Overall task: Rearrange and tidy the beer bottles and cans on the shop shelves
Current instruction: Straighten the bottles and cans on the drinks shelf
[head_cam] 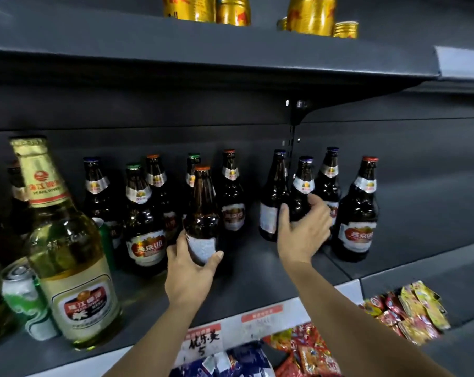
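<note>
Brown beer bottles (203, 213) (301, 191) in both hands (189, 270) (302, 232)

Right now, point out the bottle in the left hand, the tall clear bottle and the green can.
Bottle in the left hand (202, 210): head view, on its brown shoulder.
Tall clear bottle (67, 248): head view, on its glass body.
Green can (23, 292): head view, on its side.

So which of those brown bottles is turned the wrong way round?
The orange-capped bottle gripped by the left hand: it shows its plain white back label, while the brown bottles beside it, like the green-capped one, show the red front label.
</note>
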A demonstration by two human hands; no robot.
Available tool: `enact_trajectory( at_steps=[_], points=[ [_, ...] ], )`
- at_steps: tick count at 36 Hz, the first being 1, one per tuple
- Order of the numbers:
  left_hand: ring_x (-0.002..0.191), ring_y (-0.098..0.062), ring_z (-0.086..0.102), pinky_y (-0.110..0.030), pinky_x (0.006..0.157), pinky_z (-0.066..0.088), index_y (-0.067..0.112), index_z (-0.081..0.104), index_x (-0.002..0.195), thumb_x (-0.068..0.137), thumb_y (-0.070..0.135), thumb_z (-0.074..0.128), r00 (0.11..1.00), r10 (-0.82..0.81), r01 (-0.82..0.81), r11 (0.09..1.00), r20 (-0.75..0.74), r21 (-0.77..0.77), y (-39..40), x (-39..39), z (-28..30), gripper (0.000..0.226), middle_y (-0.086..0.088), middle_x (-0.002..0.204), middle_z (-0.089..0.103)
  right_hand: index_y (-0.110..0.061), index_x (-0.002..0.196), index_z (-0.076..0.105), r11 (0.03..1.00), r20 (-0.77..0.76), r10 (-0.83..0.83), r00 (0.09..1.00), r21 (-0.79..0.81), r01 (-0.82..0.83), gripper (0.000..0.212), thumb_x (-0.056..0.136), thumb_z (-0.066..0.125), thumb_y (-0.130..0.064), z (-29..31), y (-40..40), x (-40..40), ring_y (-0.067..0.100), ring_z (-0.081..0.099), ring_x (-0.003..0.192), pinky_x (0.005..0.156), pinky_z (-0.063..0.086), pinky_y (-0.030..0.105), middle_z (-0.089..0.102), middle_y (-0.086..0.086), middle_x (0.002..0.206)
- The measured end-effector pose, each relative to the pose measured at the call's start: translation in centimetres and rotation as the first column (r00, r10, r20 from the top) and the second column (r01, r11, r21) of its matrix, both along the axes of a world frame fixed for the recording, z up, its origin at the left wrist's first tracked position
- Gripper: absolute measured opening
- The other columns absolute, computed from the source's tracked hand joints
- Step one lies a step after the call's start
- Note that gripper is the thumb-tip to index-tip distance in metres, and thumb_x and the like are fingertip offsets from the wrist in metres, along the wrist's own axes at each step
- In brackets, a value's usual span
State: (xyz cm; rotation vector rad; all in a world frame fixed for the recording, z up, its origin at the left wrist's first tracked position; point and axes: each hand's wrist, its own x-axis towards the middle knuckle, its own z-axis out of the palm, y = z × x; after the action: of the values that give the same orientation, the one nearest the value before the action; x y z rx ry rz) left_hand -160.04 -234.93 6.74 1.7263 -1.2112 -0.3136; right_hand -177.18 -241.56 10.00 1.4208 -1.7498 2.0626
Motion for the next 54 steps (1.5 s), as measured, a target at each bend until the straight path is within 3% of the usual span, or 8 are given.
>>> enact_trajectory(
  at_steps=[5, 9, 18, 28, 34, 42, 49, 54],
  points=[
    [0.124, -0.030, 0.045, -0.039, 0.083, 0.043, 0.025, 0.028, 0.147, 0.076, 0.044, 0.075, 1.000, -0.002, 0.002, 1.000, -0.009, -0.019, 0.0, 0.1, -0.2, 0.087, -0.005, 0.134, 0.037, -0.010, 0.152, 0.015, 0.884, 0.087, 0.179, 0.980, 0.423, -0.199, 0.103, 0.077, 0.076, -0.043, -1.2, -0.4, -3.3, 0.034, 0.028, 0.139, 0.109, 0.028, 0.045, 0.030, 0.013, 0.153],
    [0.123, -0.029, 0.046, -0.039, 0.083, 0.045, 0.026, 0.028, 0.146, 0.076, 0.046, 0.074, 1.000, 0.000, 0.000, 1.000, -0.013, -0.017, -0.1, 0.2, -0.3, 0.087, -0.003, 0.132, 0.038, -0.013, 0.150, 0.015, 0.787, 0.150, 0.243, 0.958, 0.547, -0.285, 0.098, 0.079, 0.075, -0.042, -1.3, -0.5, -4.0, 0.032, 0.044, 0.131, 0.097, 0.041, 0.041, 0.039, 0.009, 0.149],
    [0.123, -0.029, 0.046, -0.041, 0.083, 0.046, 0.024, 0.028, 0.146, 0.076, 0.046, 0.073, 1.000, 0.003, -0.002, 1.000, 0.014, -0.024, -0.3, 0.2, -0.4, 0.086, -0.004, 0.133, 0.038, -0.020, 0.127, 0.034, 0.763, 0.007, 0.339, 0.941, 0.583, -0.279, 0.071, 0.076, 0.074, -0.050, -1.2, 1.4, -1.4, 0.030, 0.058, 0.111, 0.074, 0.040, 0.032, 0.059, 0.002, 0.125],
    [0.127, -0.029, 0.042, -0.042, 0.087, 0.046, 0.023, 0.028, 0.146, 0.076, 0.046, 0.073, 1.000, 0.004, -0.004, 0.999, 0.023, -0.033, -0.2, 0.2, -0.5, 0.087, -0.006, 0.135, 0.038, -0.032, 0.148, 0.019, 0.683, 0.040, 0.559, 0.828, 0.544, -0.487, 0.079, 0.085, 0.058, -0.059, -1.8, 1.5, 0.8, 0.016, 0.051, 0.123, 0.093, 0.042, 0.034, 0.051, -0.012, 0.137],
    [0.124, -0.028, 0.044, -0.040, 0.085, 0.045, 0.024, 0.029, 0.146, 0.077, 0.045, 0.074, 1.000, 0.007, -0.006, 0.999, 0.018, -0.039, -0.4, 0.1, -0.5, 0.086, -0.005, 0.133, 0.038, -0.023, 0.143, 0.035, 0.860, 0.286, 0.322, 0.902, 0.309, -0.406, 0.047, 0.099, 0.045, -0.034, -0.2, -1.2, -2.9, 0.023, 0.044, 0.128, 0.097, 0.033, 0.034, 0.054, -0.006, 0.127],
    [0.124, -0.025, 0.045, -0.039, 0.085, 0.046, 0.026, 0.027, 0.147, 0.075, 0.049, 0.072, 1.000, 0.013, -0.013, 1.000, 0.022, -0.025, -0.5, 0.4, -0.8, 0.088, -0.001, 0.134, 0.037, -0.039, 0.151, -0.009, 0.402, 0.443, 0.614, 0.653, 0.536, -0.742, 0.104, 0.086, 0.060, 0.004, 1.2, -7.3, -4.3, 0.025, 0.024, 0.144, 0.117, 0.024, 0.046, 0.024, 0.003, 0.158],
    [0.125, -0.024, 0.044, -0.036, 0.085, 0.043, 0.027, 0.028, 0.147, 0.074, 0.046, 0.075, 1.000, 0.008, -0.008, 0.999, 0.007, -0.040, -0.7, 0.5, -0.9, 0.089, -0.001, 0.133, 0.037, -0.035, 0.153, 0.000, 0.439, 0.365, 0.655, 0.662, 0.529, -0.726, 0.117, 0.073, 0.078, -0.001, 1.0, -9.5, -5.1, 0.024, 0.030, 0.141, 0.114, 0.030, 0.044, 0.030, 0.003, 0.154],
    [0.125, -0.023, 0.044, -0.030, 0.083, 0.039, 0.025, 0.030, 0.146, 0.074, 0.043, 0.077, 1.000, 0.002, -0.002, 0.999, -0.001, -0.054, -0.8, 0.6, -1.1, 0.089, -0.001, 0.135, 0.038, -0.021, 0.143, 0.028, 0.733, -0.081, 0.424, 0.902, 0.616, -0.289, 0.072, 0.083, 0.068, -0.016, -0.1, -9.7, -2.7, 0.034, 0.037, 0.128, 0.107, 0.036, 0.045, 0.036, 0.013, 0.135]
  ],
)
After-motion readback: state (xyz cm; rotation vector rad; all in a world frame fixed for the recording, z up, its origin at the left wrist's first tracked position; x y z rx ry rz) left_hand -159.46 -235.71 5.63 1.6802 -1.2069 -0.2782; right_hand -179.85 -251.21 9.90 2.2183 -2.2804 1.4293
